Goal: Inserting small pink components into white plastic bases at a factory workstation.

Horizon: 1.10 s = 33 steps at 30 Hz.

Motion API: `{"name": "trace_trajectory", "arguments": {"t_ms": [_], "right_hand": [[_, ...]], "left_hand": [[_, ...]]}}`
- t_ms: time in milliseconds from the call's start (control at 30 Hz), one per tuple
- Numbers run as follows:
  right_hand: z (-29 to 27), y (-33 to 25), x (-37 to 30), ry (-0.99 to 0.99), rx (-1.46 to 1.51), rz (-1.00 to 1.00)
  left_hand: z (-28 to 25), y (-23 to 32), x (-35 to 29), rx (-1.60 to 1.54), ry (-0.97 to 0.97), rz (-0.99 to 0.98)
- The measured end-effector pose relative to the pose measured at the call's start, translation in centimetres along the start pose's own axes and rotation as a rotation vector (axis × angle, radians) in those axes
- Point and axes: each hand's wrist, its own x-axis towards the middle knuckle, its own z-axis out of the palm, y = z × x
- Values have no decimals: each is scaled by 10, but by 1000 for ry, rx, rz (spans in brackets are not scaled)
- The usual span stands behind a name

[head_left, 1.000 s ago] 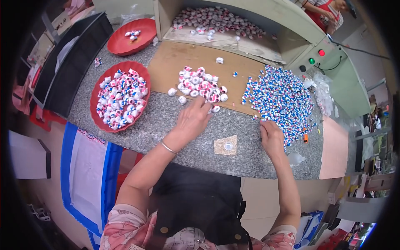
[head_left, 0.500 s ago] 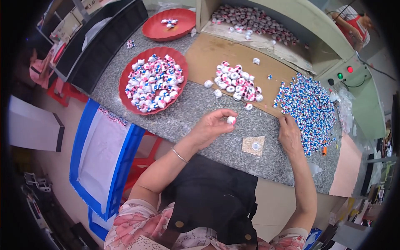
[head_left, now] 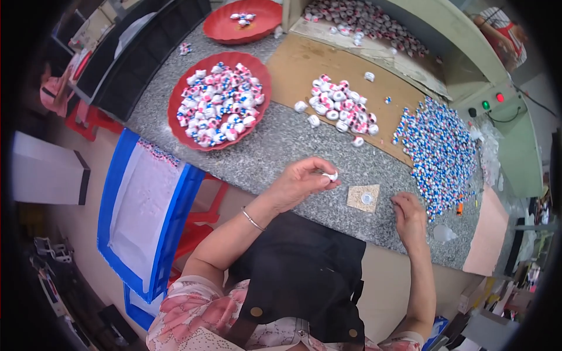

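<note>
While the left hand (head_left: 301,184) is hovering just above the speckled stone worktop (head_left: 275,146), its fingers are curling together and pinching a small white round piece (head_left: 332,175) at their tips. The right hand (head_left: 410,217) is resting on the worktop just right of a small tan square pad (head_left: 363,198), fingers bent downward; whether it is holding anything cannot be told. A little round cap is sitting on the pad. Farther back, a cluster of white and pink pieces (head_left: 342,108) is lying on a brown cardboard sheet (head_left: 304,67), and a heap of blue and white pieces (head_left: 439,152) is spreading to the right. A red dish (head_left: 219,99) full of assembled pieces is standing to the left.
</note>
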Motion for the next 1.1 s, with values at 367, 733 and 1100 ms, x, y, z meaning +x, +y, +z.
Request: {"name": "trace_trajectory", "arguments": {"t_ms": [367, 733, 1100], "right_hand": [[-3, 2, 5, -187, -177, -68], [-10, -29, 12, -153, 50, -2], [15, -46, 32, -231, -144, -306]], "left_hand": [[15, -2, -12, 6, 39, -118], [18, -10, -11, 115, 62, -120], [29, -2, -3, 318, 63, -76]]}}
